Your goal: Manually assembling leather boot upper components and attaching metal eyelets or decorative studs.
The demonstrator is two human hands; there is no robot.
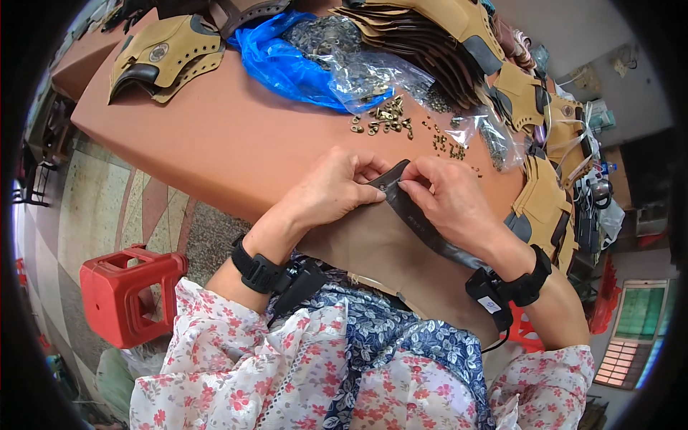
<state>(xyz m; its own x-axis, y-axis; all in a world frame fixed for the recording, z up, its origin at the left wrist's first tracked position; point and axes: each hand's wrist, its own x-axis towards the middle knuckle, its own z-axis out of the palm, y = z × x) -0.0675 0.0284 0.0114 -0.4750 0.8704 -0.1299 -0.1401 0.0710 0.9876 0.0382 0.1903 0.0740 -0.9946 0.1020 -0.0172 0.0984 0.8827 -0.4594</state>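
Observation:
A brown leather shoe upper (358, 236) with a dark edge strip lies across my lap, its pointed corner raised over the table's near edge. My left hand (333, 183) is closed on the left side of that corner, thumb on top. On the other side, my right hand (451, 204) pinches the dark strip between thumb and fingertips. A small round hole or fitting shows between the two thumbs; I cannot tell which. Just beyond my hands, small brass-coloured lace hooks (387, 118) lie in a loose pile, with tiny metal rivets (448, 147) scattered to their right.
On the orange-brown table (172, 136) sit a blue plastic bag (276, 68) and a clear bag (333, 43) of metal fittings. Stacked shoe uppers (430, 43) stand behind, more uppers (541, 197) on the right, one tan upper (165, 57) far left. A red stool (118, 297) is left on the floor.

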